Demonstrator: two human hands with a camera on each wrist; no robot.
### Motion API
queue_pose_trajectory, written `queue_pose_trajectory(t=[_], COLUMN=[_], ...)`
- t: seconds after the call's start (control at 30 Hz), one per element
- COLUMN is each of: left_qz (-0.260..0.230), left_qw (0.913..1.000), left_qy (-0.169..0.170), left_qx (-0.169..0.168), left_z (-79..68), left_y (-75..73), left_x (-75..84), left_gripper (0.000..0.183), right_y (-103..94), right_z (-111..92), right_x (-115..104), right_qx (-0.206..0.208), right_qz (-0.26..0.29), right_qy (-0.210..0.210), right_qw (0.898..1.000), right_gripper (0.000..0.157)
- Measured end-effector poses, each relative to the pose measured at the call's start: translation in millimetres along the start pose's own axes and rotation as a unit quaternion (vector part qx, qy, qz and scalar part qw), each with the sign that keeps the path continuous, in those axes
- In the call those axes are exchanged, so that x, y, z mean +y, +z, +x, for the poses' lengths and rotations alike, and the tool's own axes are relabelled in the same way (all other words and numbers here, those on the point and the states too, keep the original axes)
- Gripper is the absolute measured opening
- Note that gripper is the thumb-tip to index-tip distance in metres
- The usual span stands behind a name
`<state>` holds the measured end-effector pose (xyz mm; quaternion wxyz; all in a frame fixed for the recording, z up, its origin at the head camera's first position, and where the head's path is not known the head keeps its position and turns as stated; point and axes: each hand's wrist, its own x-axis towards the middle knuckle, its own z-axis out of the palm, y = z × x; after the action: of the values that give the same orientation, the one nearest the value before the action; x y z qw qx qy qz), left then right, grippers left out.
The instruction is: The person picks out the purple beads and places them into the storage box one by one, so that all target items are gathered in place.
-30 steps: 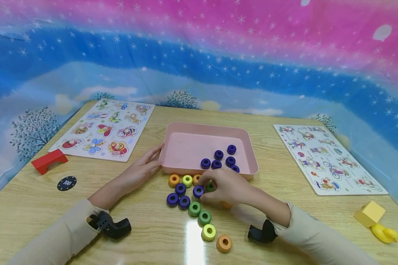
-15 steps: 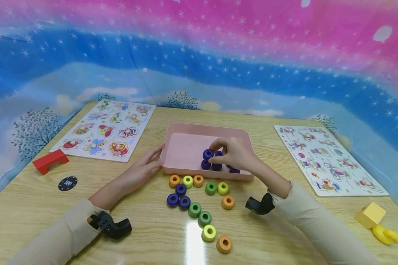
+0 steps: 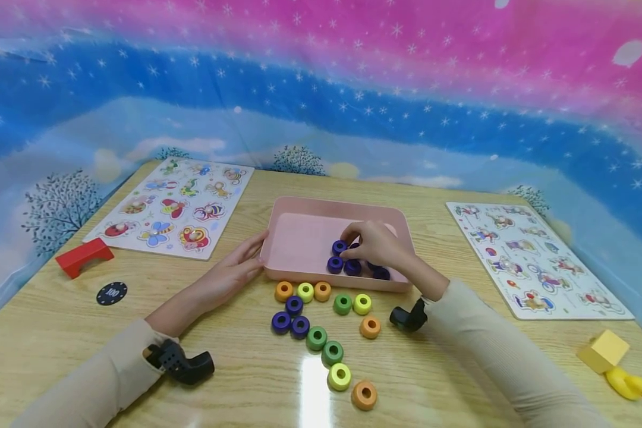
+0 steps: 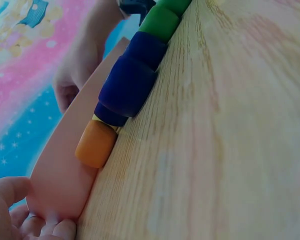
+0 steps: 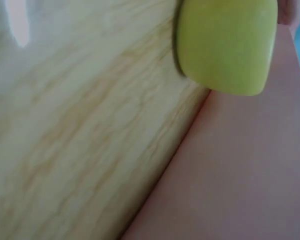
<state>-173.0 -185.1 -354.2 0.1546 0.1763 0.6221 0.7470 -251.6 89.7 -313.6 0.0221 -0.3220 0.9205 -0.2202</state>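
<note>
My right hand (image 3: 377, 244) reaches over the front wall of the pink tray (image 3: 294, 276) and pinches a purple bead (image 3: 339, 248) between thumb and fingertips. The bead sits low in the tray, right behind another purple bead (image 3: 335, 265). Several more purple beads lie around it, some partly hidden by the hand. My left hand (image 3: 235, 270) rests against the tray's left wall with fingers extended; in the left wrist view its thumb (image 4: 12, 189) touches the pink side. The right wrist view shows a yellow bead (image 5: 227, 45) beside the tray wall, but not the pinched bead.
In front of the tray stand orange, yellow, green and purple beads (image 3: 300, 327). Picture boards lie left (image 3: 219, 229) and right (image 3: 524, 285). A red arch block (image 3: 84, 257) and black chip (image 3: 112, 293) are at left, a yellow block (image 3: 603, 351) and toy duck (image 3: 627, 383) at right.
My right hand has carried a purple bead from the table in front into the tray and lowered it among the other purple beads. The left hand has stayed at the tray's left side.
</note>
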Motion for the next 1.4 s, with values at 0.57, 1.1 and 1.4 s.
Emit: queue_pose_trajectory(t=[0.57, 1.1, 1.4], left_qz=[-0.003, -0.004, -0.006], left_qw=[1.0, 1.0, 0.9999], left_qy=[-0.006, 0.004, 0.007], left_qx=[0.0, -0.005, -0.007], left_z=[-0.8, 1.0, 0.9], left_y=[0.9, 1.0, -0.2], left_x=[0.9, -0.1, -0.3], left_gripper=[0.052, 0.052, 0.051], right_y=[-11.0, 26.8, 32.1], right_z=[-21, -51, -50], right_x=[-16, -65, -71], right_qx=[0.051, -0.117, -0.145], right_qz=[0.038, 0.081, 0.071], right_qy=[-0.07, -0.197, -0.212], right_qw=[0.995, 0.97, 0.964], right_gripper=[0.027, 0.02, 0.027])
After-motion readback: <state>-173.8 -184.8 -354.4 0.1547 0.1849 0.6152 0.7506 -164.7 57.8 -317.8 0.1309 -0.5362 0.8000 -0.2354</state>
